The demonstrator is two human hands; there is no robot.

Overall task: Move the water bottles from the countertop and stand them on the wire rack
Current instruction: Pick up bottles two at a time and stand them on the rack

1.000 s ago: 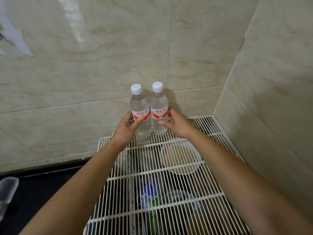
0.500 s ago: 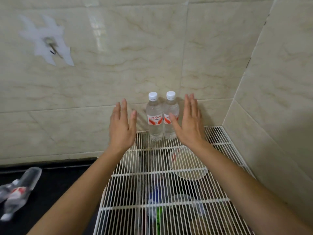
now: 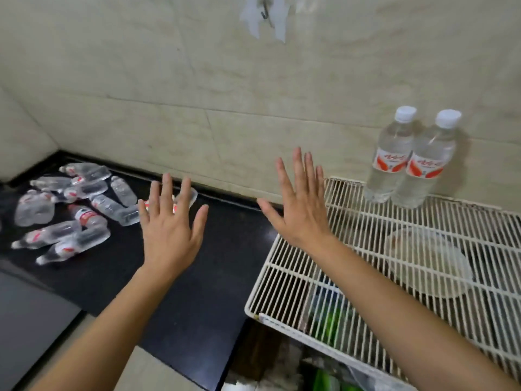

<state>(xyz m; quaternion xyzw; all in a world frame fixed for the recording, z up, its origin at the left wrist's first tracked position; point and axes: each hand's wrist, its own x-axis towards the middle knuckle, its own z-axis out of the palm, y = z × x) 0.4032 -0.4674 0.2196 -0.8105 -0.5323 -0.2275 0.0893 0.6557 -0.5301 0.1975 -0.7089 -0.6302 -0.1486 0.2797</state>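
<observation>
Head view. One beige marble-look tiled wall (image 3: 141, 80). One black stone countertop (image 3: 197, 277). One white wire rack (image 3: 310, 277) at its right end. About ten clear plastic water bottles (image 3: 70, 215) lie overlapping at the countertop's back-left corner. Two upright red-labelled water bottles (image 3: 394, 165) touch each other at the rack's back edge. Left hand (image 3: 169, 232) is above the countertop and right hand (image 3: 301, 210) over the rack's left edge, both spread wide, holding nothing.

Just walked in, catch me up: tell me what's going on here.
A person is moving water bottles from the black countertop to the wire rack. Two bottles stand upright at the rack's back, by the wall. The left hand and right hand hover open and empty; more bottles lie piled on the countertop.
</observation>
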